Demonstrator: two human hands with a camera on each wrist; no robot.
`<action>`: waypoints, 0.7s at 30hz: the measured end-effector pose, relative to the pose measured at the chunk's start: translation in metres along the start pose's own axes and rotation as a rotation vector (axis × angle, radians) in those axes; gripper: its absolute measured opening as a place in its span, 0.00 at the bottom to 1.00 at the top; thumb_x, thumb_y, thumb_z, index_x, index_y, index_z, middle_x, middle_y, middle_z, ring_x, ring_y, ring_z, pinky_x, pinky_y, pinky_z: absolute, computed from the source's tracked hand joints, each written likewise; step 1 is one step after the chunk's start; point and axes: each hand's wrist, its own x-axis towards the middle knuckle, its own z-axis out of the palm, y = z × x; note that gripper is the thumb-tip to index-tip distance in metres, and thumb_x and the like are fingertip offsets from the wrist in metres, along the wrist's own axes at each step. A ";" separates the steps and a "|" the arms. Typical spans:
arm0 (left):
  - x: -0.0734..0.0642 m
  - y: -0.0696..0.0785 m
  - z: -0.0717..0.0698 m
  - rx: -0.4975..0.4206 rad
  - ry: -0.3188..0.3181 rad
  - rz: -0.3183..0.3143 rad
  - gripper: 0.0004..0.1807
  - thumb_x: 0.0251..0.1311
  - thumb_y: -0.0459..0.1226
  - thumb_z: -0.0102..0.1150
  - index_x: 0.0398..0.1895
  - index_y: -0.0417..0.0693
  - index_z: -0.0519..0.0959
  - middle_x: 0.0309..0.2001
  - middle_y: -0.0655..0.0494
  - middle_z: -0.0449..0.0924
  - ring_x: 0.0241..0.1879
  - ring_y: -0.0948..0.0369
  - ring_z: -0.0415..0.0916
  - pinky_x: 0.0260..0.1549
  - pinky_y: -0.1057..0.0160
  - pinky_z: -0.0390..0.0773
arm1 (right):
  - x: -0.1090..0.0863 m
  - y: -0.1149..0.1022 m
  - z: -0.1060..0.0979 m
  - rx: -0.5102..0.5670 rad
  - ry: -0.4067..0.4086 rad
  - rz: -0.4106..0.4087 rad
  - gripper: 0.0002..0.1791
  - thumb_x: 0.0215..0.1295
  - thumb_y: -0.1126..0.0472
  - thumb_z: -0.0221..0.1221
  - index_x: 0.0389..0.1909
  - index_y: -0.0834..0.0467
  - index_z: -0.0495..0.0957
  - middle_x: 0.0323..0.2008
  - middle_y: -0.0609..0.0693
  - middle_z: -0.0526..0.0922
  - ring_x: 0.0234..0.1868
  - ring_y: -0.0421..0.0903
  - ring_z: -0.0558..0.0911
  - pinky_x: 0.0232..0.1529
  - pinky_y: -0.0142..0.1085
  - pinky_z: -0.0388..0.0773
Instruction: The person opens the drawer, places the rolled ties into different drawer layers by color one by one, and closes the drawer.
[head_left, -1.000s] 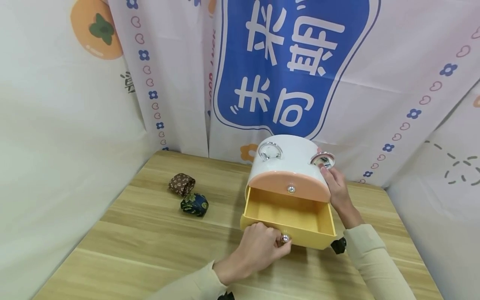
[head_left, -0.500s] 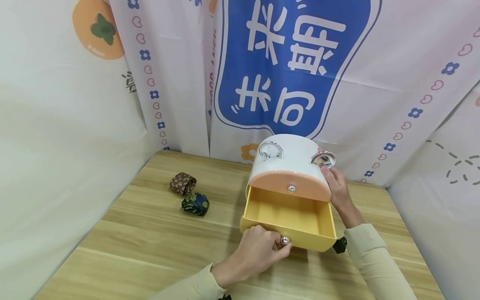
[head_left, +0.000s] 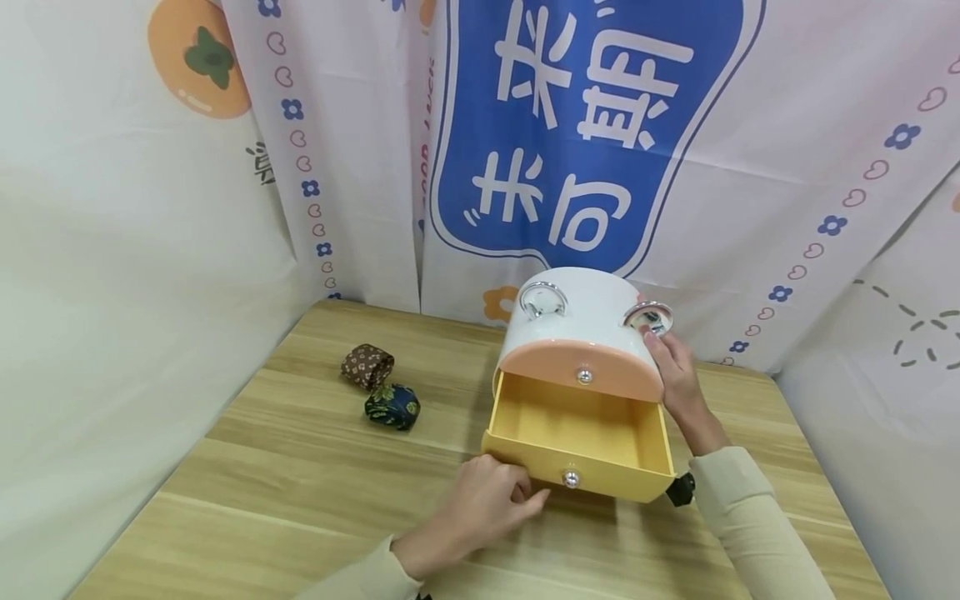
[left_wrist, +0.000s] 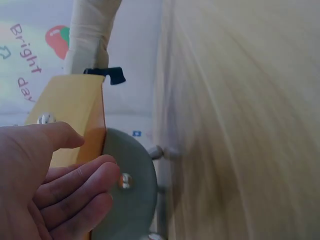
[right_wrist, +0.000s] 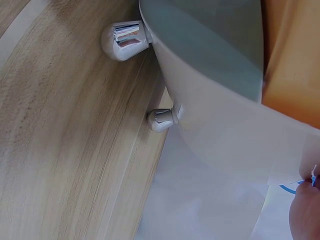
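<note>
A small drawer cabinet (head_left: 581, 304), white and domed with two chrome rings on top, stands at the back of the table. Its peach upper drawer (head_left: 547, 361) is closed, while the yellow drawer (head_left: 525, 458) below is pulled out, bare inside. My left hand (head_left: 480, 504) is at that drawer's lower left, off its silver knob (head_left: 572, 479); the left wrist view shows loosely bent fingers holding nothing. My right hand (head_left: 678, 379) grips the cabinet's right side, thumb by the right chrome ring (head_left: 648, 318). Under the yellow drawer is a grey-green drawer (left_wrist: 135, 165).
Two rolled neckties, one brown patterned (head_left: 367, 367) and one dark blue floral (head_left: 393, 407), lie left of the cabinet on the wooden table (head_left: 300, 492). Printed curtain (head_left: 360, 167) hangs close behind. The cabinet stands on silver feet (right_wrist: 162, 120).
My left hand has let go of the yellow drawer's knob and moved a little left and down. The right hand stays on the cabinet, and the drawer remains pulled out.
</note>
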 end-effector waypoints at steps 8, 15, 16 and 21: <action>-0.021 -0.037 -0.005 -0.082 -0.036 -0.079 0.08 0.57 0.46 0.64 0.26 0.54 0.85 0.22 0.65 0.84 0.19 0.80 0.71 0.20 0.83 0.69 | 0.000 0.001 -0.001 -0.019 0.016 0.010 0.20 0.75 0.57 0.44 0.56 0.66 0.75 0.42 0.31 0.81 0.40 0.31 0.78 0.43 0.22 0.74; -0.030 -0.067 -0.023 -0.084 -0.019 -0.193 0.08 0.56 0.42 0.65 0.25 0.48 0.84 0.23 0.58 0.85 0.20 0.76 0.74 0.21 0.82 0.72 | 0.000 0.001 -0.004 -0.021 -0.011 0.003 0.16 0.75 0.56 0.44 0.49 0.55 0.78 0.33 0.35 0.81 0.29 0.34 0.79 0.35 0.26 0.76; -0.031 -0.072 -0.026 -0.079 -0.015 -0.212 0.08 0.56 0.42 0.65 0.25 0.48 0.84 0.23 0.58 0.85 0.20 0.75 0.74 0.22 0.82 0.72 | 0.000 0.001 -0.004 -0.020 -0.017 0.001 0.16 0.75 0.56 0.44 0.49 0.55 0.78 0.33 0.35 0.82 0.29 0.34 0.79 0.35 0.27 0.77; -0.034 -0.093 -0.044 -0.028 0.016 -0.303 0.09 0.54 0.45 0.67 0.25 0.50 0.85 0.24 0.58 0.86 0.21 0.73 0.77 0.23 0.79 0.75 | -0.001 -0.006 -0.003 -0.035 -0.044 -0.003 0.17 0.75 0.57 0.43 0.50 0.58 0.78 0.30 0.37 0.81 0.27 0.36 0.79 0.32 0.28 0.77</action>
